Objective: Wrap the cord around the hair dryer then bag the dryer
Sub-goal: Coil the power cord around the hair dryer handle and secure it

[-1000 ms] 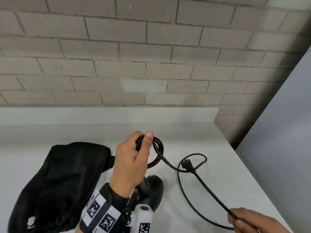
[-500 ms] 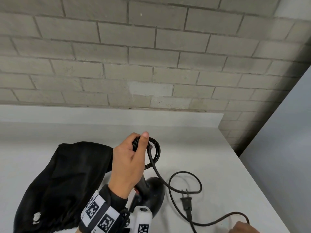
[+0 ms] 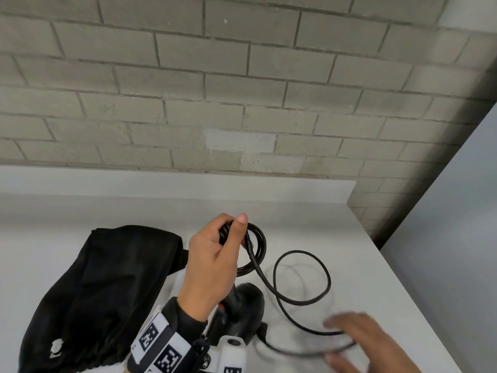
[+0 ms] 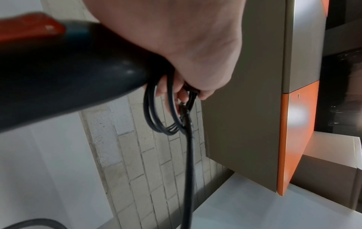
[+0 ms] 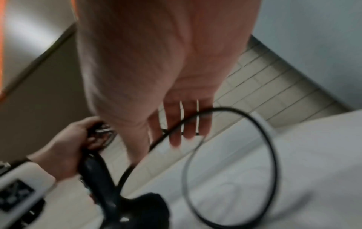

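My left hand (image 3: 228,235) holds the black hair dryer (image 3: 243,310) upright by its handle (image 4: 64,74), nozzle end down on the white counter (image 3: 336,232). Its thumb and fingers also pin a few small loops of the black cord (image 3: 258,246) at the handle's end (image 4: 164,117). The rest of the cord (image 3: 304,278) trails right in one wide loop. My right hand (image 3: 352,343) is blurred low on the right, and its fingers (image 5: 186,124) are straight, with the cord (image 5: 254,124) crossing in front of them. The black bag (image 3: 102,292) lies crumpled left of the dryer.
A grey brick wall (image 3: 242,103) rises behind the counter's raised back ledge (image 3: 188,181). The counter's right edge (image 3: 403,278) runs diagonally beside a grey panel (image 3: 457,238). In the left wrist view a tan cabinet with an orange edge (image 4: 290,139) stands nearby.
My right hand no longer pinches the cord; it has come back into view with its fingers straight. The loose cord slid toward the dryer and now forms one wider loop. The left hand stayed put.
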Demonstrator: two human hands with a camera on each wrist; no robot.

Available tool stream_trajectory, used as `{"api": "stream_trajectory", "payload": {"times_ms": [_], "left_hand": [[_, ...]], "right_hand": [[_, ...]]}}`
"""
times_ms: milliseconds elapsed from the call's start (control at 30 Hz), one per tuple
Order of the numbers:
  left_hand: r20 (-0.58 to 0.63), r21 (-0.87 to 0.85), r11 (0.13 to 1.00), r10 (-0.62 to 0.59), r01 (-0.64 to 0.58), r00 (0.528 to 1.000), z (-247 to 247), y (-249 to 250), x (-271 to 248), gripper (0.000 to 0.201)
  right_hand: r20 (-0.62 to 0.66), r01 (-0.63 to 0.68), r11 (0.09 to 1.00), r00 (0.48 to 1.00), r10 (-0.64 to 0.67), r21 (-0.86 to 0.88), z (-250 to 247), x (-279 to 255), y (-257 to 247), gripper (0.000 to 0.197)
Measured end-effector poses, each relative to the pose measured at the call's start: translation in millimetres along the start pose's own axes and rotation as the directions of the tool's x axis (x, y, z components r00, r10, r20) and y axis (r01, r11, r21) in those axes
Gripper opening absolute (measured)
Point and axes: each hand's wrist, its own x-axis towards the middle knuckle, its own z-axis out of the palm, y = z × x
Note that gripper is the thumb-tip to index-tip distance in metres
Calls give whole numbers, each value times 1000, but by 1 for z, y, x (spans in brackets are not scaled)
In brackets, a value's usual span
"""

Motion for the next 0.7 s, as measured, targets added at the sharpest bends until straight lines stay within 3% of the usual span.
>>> {"api": "stream_trajectory", "payload": {"times_ms": [33,67,133,233,333,433,533,700], "left_hand": [[14,-11,1000,-2,2,1000,2,1,-2,41],[22,-21,1000,-6,7,1000,4,3,-4,41],[29,-35,999,-15,16,999,8,7,-7,39],[18,-25,1000,-9,9,1000,7,8,-8,38],[25,-5,1000,4,-4,1000,1,5,-3,37],[59,9,1000,21,-21,998,-1,5,-4,36],[130,5,996,87,-88,988,4,5,-14,29],[273,-47,992,125,-116,954,7,8,-18,30]], "right_hand": [[68,46,991,996,-55,126,13,4,-12,48],[53,140,983,988,-147,120,27,18,-21,56],[48,162,985,985,-165,57,49,25,-31,64],[114,250,956,956,-268,152,45,33,-34,22],[-26,291,918,955,-295,271,28,36,-54,12],[-202,393,897,913,-355,203,-1,42,-75,13],[-241,437,883,887,-393,170,-21,54,-91,15],[-235,406,876,907,-350,259,-29,78,-104,15]]}}
